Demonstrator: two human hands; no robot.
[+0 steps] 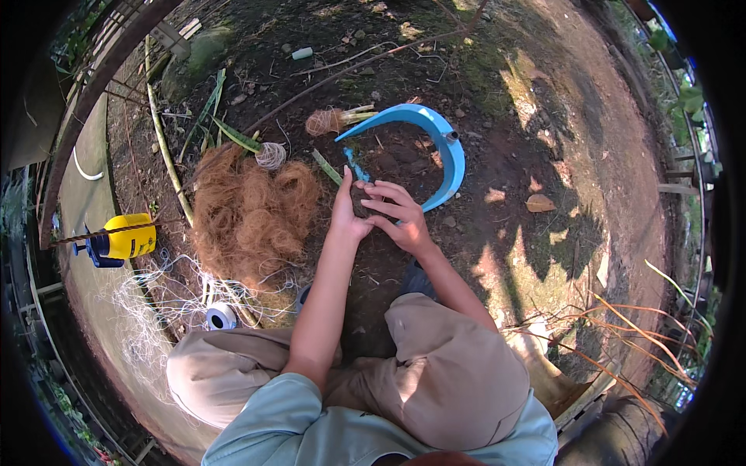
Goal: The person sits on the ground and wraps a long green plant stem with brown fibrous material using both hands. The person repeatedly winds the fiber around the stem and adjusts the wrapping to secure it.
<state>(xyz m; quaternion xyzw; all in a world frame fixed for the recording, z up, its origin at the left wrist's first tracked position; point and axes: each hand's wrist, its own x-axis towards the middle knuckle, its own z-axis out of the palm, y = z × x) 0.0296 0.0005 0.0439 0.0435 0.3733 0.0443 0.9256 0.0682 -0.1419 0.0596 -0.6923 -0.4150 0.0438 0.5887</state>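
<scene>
My left hand [348, 218] and my right hand [402, 216] are cupped toward each other around a dark clump of soil [362, 201], mostly hidden by the fingers. Just beyond my left thumb, a green striped leaf cutting [327, 166] slants down toward the hands; its lower end is hidden. Past the hands lies a curved light-blue plastic piece [450, 157], with bright blue bits [356, 165] on the soil inside its curve. A heap of brown coconut fibre [256, 215] sits to the left of my left forearm.
Beyond the fibre are a string-wrapped ball with a leaf [271, 156] and a fibre-wrapped bundle with pale stalks [325, 122]. Leftward lie tangled white string [145, 303], a white roll [221, 316] and a yellow pump sprayer [131, 236]. A thin rusty rod [326, 83] crosses ahead; dry stems [632, 323] arch at right.
</scene>
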